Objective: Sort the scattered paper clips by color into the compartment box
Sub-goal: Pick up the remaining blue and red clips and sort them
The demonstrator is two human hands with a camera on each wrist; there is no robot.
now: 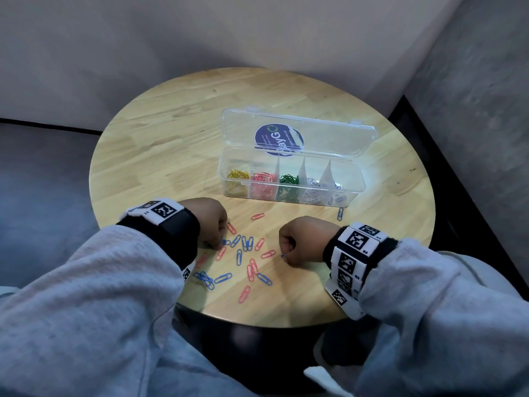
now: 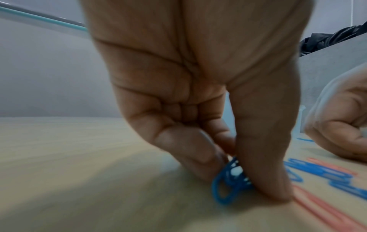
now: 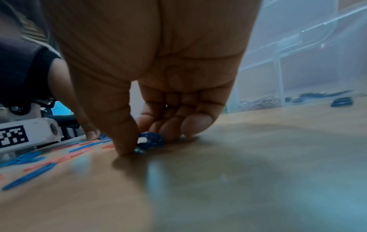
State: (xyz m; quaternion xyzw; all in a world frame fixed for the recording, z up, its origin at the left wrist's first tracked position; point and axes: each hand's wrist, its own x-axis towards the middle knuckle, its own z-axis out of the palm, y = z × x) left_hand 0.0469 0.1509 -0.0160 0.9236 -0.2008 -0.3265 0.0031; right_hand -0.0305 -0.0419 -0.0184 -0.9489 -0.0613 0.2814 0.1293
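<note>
A clear compartment box (image 1: 355,179) stands open on the round wooden table (image 1: 171,133), holding yellow, pink, green, silver and blue clips in separate sections. Loose blue clips (image 1: 239,256) and pink clips (image 1: 268,254) lie scattered near the front edge. At the left side of the scatter, my left hand (image 1: 213,242) pinches a bunch of blue clips (image 2: 228,185) between thumb and fingers against the table. To the right of the scatter, my right hand (image 1: 286,255) pinches blue clips (image 3: 152,141) the same way.
One blue clip (image 1: 340,214) lies alone just in front of the box's right end. The box lid (image 1: 297,133) stands tilted back behind the compartments. Grey walls close in behind and to the right of the table.
</note>
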